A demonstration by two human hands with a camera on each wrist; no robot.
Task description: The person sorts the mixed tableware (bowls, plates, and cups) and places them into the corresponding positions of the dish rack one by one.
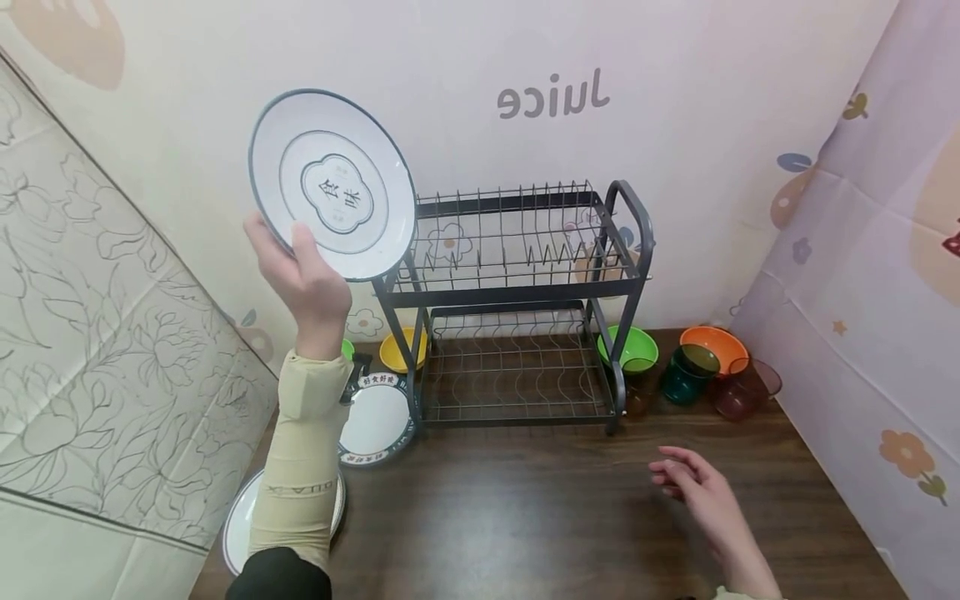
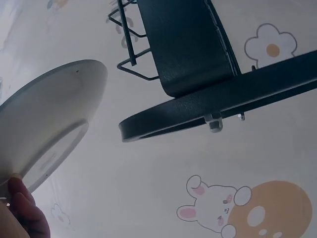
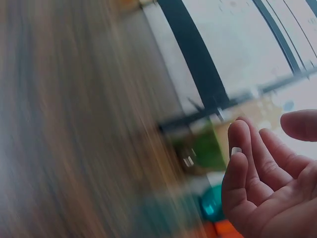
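Note:
A white plate with a blue-grey rim (image 1: 262, 167) is raised at the upper left in the head view, its face toward the camera. My left hand (image 1: 306, 283) pinches its lower edge, thumb on the front. The left wrist view shows the plate's underside (image 2: 59, 104) and the left fingers (image 2: 29, 213) against it, beside the dark rack frame (image 2: 193, 49). Over the table's right part hangs my right hand (image 1: 701, 500), holding nothing. In the right wrist view the right hand (image 3: 267, 183) has loosely bent fingers. The two-tier rack (image 1: 510, 293) holds no dishes.
Left of the rack lie a white patterned plate (image 1: 375, 421), another plate (image 1: 240, 525) partly under the sleeve, and a yellow bowl (image 1: 393, 352). On its right stand a green bowl (image 1: 633, 346), an orange bowl (image 1: 716, 342), a teal cup (image 1: 682, 383) and a reddish cup (image 1: 738, 400).

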